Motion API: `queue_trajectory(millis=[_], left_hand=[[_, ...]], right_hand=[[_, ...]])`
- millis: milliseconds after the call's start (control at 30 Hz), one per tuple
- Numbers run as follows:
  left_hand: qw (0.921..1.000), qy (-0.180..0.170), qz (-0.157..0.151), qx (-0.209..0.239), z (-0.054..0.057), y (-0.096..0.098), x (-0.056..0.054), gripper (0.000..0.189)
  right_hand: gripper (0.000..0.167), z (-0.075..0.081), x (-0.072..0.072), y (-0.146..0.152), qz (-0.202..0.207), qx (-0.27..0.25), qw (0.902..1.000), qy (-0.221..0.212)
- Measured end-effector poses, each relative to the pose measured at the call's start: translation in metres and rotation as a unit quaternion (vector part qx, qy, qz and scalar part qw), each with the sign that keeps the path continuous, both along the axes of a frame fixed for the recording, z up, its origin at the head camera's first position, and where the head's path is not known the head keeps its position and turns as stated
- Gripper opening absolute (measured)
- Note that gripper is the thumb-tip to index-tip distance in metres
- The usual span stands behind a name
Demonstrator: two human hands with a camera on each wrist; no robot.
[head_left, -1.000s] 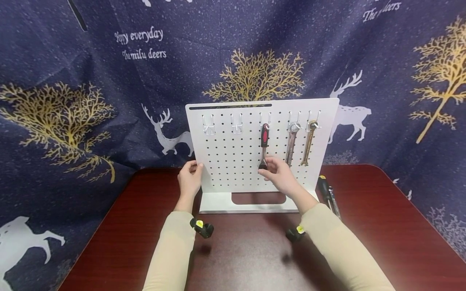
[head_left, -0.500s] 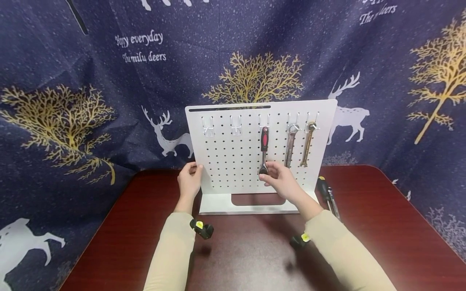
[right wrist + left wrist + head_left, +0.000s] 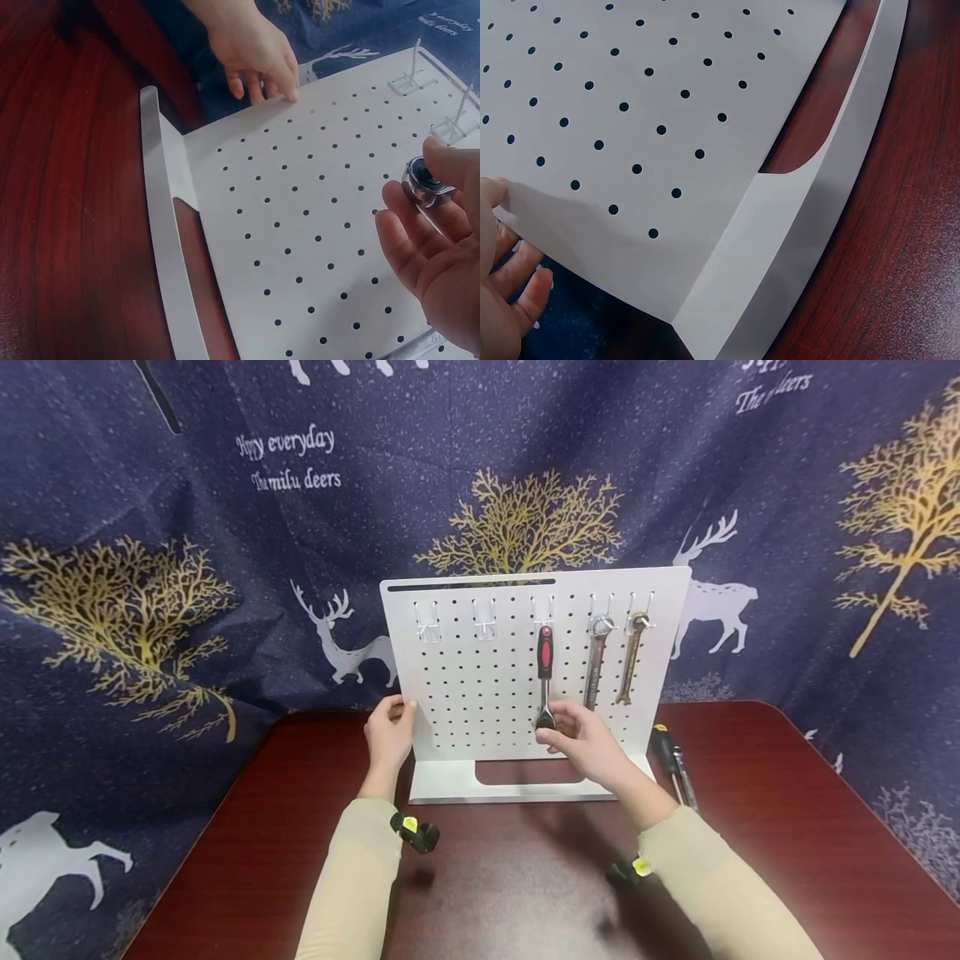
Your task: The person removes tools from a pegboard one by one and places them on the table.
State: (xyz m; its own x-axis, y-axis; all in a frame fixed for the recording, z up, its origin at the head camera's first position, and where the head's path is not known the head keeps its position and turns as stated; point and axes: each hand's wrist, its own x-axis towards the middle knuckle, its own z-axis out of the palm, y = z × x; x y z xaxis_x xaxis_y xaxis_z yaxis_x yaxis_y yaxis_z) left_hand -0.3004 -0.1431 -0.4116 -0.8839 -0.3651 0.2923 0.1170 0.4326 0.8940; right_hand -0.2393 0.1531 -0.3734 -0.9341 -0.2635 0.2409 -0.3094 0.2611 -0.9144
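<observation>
While the left hand [image 3: 390,737] pinches the pegboard [image 3: 467,717] by its left edge, the right hand [image 3: 590,745] holds the ratchet wrench [image 3: 545,668] by its head, handle uppermost at a hook [image 3: 543,622]; contact there is unclear. The step seems to be unhooking; the next move calls for clearing the hook with the pegboard steadied.

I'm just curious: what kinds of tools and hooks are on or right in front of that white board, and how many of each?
White hooks: 5
Hanging wrenches: 2
Red-and-black-handled ratchet: 1
Total: 8
</observation>
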Motion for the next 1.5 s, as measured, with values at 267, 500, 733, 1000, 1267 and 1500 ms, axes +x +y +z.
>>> queue_trajectory(millis=[267, 500, 733, 1000, 1267, 1500], left_hand=[[1.0000, -0.002, 0.001, -0.001, 0.000, -0.001, 0.001, 0.029], [1.0000, -0.002, 0.001, 0.000, 0.000, -0.001, 0.000, 0.028], [1.0000, 0.000, 0.002, -0.001, 0.000, 0.000, 0.000, 0.027], [1.0000, 0.004, 0.002, -0.002, 0.001, 0.000, 0.001, 0.027], [1.0000, 0.006, -0.001, -0.003, 0.001, 0.001, 0.000, 0.028], [1.0000, 0.005, -0.002, 0.003, 0.001, 0.000, 0.001, 0.028]], right_hand=[[0.044, 0.004, 0.009, 0.002, 0.011, -0.015, 0.9997, -0.014], [0.044, 0.011, 0.019, 0.003, 0.018, -0.013, 0.9996, -0.018], [0.040, 0.012, 0.027, 0.004, 0.026, -0.020, 0.9993, -0.019], [0.042, 0.010, 0.034, 0.015, 0.004, -0.010, 0.9997, -0.022], [0.048, 0.005, 0.041, 0.035, -0.031, 0.001, 0.9995, -0.004], [0.052, 0.001, 0.047, 0.054, -0.065, 0.011, 0.9977, -0.015]])
